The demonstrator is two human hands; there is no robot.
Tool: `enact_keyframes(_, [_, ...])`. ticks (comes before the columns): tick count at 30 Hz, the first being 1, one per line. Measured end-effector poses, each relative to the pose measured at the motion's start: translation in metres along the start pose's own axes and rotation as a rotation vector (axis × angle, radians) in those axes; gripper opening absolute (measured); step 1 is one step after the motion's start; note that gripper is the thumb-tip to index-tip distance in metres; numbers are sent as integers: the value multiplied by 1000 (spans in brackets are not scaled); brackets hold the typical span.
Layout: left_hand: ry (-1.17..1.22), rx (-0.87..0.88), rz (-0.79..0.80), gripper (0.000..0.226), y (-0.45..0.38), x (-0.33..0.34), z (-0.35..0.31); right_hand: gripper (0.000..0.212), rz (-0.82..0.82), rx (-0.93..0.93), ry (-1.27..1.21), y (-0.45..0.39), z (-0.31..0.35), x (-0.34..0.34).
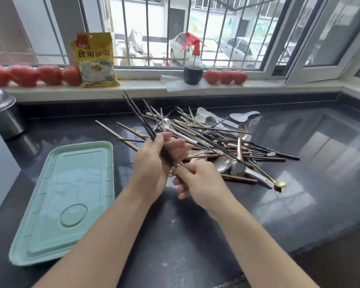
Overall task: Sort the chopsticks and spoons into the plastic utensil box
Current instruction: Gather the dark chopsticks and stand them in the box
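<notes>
Gripping dark chopsticks (140, 119), both hands' grips, left hand (152, 171), right hand (197, 181), hide their lower ends.

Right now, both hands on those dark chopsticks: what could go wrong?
1. The dark chopsticks, gripped low by the left hand and right hand, may slip sideways.
2. Their tips may snag the tangled cutlery pile.
3. The gold long-handled spoon may get knocked away.

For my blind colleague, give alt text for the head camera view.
Both hands, left and right, grip a bundle of dark chopsticks above a black counter, between an empty mint-green plastic tray and a jumbled utensil pile.
</notes>
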State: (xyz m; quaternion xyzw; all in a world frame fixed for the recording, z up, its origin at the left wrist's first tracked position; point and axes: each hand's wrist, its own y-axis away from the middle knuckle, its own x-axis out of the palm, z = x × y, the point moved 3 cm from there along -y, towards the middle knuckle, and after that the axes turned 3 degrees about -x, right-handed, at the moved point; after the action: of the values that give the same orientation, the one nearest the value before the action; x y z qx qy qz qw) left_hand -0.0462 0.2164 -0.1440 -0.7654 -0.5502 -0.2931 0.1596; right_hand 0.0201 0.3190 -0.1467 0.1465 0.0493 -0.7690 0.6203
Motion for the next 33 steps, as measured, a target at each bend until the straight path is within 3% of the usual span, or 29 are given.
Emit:
enact_keyframes(2, [11,62,-104,24,-5,-10,-3,30,20,-64,163,-11,6,-7])
enact_keyframes(5, [37,64,-194,22,-9,-21,-2,16,-293,-180,331,-40,16,-50])
enact_keyframes(7, [21,81,-205,22,-9,-25,0,20,-465,-192,643,-61,21,-72])
enact_keyframes(11, [18,59,-225,22,-10,-31,7,23,-460,-74,959,-96,12,-76])
enact_keyframes(17, [39,28,-210,22,-15,-34,11,27,-439,-24,1064,-108,6,-68])
enact_keyframes(23, [27,9,-188,22,-16,-31,10,27,-335,26,982,-116,-1,-64])
enact_keyframes(33, [48,-7,-166,22,-15,-32,9,32,-511,16,839,-100,7,-87])
